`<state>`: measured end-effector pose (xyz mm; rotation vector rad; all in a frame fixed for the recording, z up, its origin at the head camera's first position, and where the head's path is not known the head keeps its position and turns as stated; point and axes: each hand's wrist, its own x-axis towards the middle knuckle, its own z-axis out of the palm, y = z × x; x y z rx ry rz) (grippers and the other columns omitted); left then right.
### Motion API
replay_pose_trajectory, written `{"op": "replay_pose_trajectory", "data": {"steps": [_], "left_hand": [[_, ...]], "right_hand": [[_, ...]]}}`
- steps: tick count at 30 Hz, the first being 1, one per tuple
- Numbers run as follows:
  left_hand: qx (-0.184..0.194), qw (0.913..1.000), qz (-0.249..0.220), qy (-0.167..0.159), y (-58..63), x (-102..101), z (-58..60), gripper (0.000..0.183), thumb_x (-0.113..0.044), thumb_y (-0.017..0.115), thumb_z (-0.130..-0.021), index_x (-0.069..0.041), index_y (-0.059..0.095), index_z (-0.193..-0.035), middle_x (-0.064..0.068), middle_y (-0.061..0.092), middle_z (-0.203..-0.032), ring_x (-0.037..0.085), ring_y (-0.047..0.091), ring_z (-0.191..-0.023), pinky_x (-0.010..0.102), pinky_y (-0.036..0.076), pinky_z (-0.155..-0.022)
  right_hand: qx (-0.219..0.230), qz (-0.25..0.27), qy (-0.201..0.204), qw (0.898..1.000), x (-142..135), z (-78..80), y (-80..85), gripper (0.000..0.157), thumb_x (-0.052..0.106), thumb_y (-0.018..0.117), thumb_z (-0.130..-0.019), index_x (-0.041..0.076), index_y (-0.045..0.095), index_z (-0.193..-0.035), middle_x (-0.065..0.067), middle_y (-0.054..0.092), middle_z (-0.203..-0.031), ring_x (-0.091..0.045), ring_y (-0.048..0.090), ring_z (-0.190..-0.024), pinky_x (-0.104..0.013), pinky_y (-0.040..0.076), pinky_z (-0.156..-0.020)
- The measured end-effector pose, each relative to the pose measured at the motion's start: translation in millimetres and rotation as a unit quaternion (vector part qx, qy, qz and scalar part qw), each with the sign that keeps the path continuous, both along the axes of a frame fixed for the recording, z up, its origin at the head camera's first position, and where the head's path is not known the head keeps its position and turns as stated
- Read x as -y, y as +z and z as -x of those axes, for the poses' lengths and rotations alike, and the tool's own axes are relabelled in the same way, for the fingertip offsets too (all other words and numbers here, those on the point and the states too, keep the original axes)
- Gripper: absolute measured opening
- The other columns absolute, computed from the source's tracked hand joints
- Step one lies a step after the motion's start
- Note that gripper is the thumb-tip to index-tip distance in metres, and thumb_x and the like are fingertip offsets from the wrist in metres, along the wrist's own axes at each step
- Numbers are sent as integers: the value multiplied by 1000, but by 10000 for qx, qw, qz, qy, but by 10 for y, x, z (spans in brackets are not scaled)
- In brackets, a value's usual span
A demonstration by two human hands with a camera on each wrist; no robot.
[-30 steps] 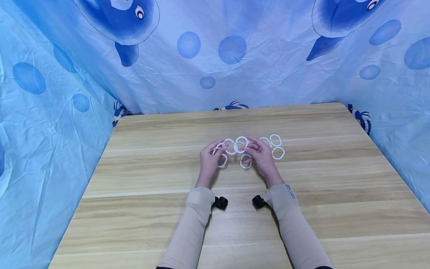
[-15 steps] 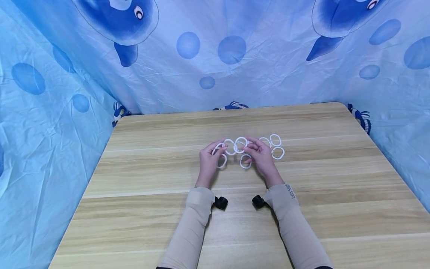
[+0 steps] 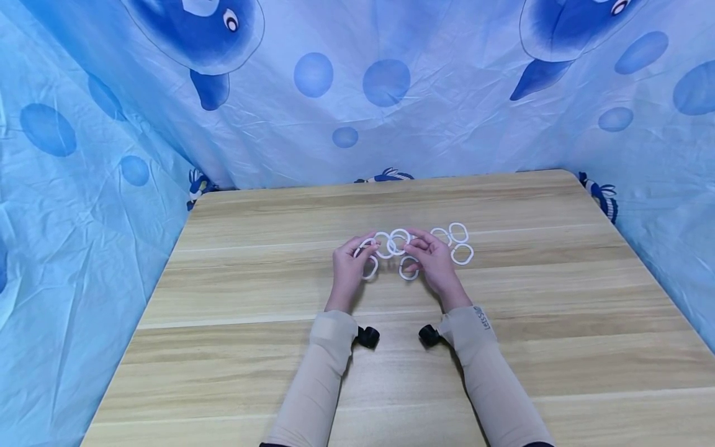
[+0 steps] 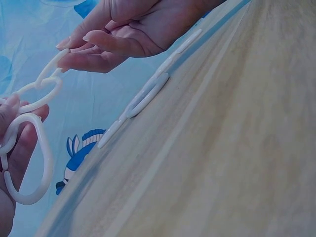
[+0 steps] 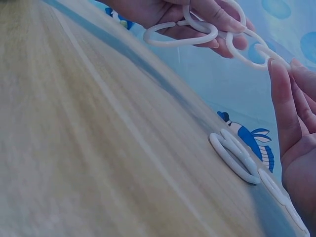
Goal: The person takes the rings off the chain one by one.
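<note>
A short chain of white, C-shaped plastic rings [image 3: 382, 233] is stretched between both hands, above the table. The left hand [image 3: 347, 264] holds its left end between thumb and fingers; one split ring [image 4: 48, 163] dangles there, its gap showing in the left wrist view. At the other end, the right hand [image 3: 438, 264] pinches a ring [image 5: 276, 57] between thumb and fingertips. The middle rings overlap, hooked through each other in both wrist views. Just below the right hand in the head view, another white ring [image 3: 401, 275] shows, partly covered by the fingers.
To the right of the right hand, several loose white rings [image 3: 462, 264] lie on the wooden table [image 3: 279, 372]. A blue curtain [image 3: 346, 161] with dolphins and dots hangs behind and along the sides. Black wrist cameras [image 3: 368, 337] sit on both sleeves.
The overlapping rings near the right fingertips have shifted very slightly left and down. Both hands keep their grip, and the rings on the table have not moved.
</note>
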<state>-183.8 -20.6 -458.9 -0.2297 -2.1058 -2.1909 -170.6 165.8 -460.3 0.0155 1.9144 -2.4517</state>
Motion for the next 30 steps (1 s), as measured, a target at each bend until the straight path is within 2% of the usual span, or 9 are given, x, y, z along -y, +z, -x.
{"op": "replay_pose_trajectory", "data": {"steps": [7,14,18,21,24,27,30], "left_hand": [[-161,9998,114,94,-2,-6,-5,27,-1,71,-84,-1,70,-111,21,71,-100,6,68,-74,16,59,-66],[-337,9991,214,152,4,-12,-10,26,-1,71,-83,-1,70,-110,22,72,-99,33,71,-85,16,59,-69],[-341,9991,214,163,6,-9,-12,26,1,71,-84,-1,70,-109,22,71,-98,39,69,-87,16,59,-69],[-334,9990,222,194,9,-4,-19,25,0,71,-83,-2,71,-109,21,71,-97,35,70,-83,16,59,-68],[-359,9988,237,215,8,0,-21,25,-1,72,-83,-2,71,-108,21,71,-96,21,70,-78,16,58,-66],[-401,9985,275,239,3,1,-20,25,-3,72,-83,-2,71,-108,21,71,-95,8,67,-73,15,58,-66],[-451,9982,310,260,0,2,-17,25,-2,71,-84,-1,71,-108,21,70,-95,9,67,-73,15,58,-66]], "right_hand": [[-22,-28,32,10000,-5,-1,-6,47,-2,62,-90,-2,48,-136,-9,66,-94,-6,69,-79,-23,59,-53],[-79,47,46,9999,1,-6,-6,47,1,63,-91,-4,48,-135,-8,67,-92,-7,69,-79,-24,59,-52],[-59,61,45,10000,6,-6,-2,47,0,63,-91,-5,47,-135,-6,67,-91,-7,69,-77,-24,59,-52],[-56,45,63,10000,10,-4,-5,47,-2,62,-91,-5,47,-136,-3,68,-89,-6,68,-76,-24,59,-52],[-79,32,90,9999,9,-1,-10,49,-1,63,-90,-6,46,-136,2,69,-87,-6,68,-76,-23,59,-52],[-76,59,81,9999,8,-1,-13,49,-1,64,-90,-6,46,-136,1,69,-87,-6,68,-77,-24,59,-52],[-65,103,72,9999,4,-6,-16,49,0,65,-90,-6,48,-135,-4,69,-89,-6,69,-78,-24,59,-52]]}}
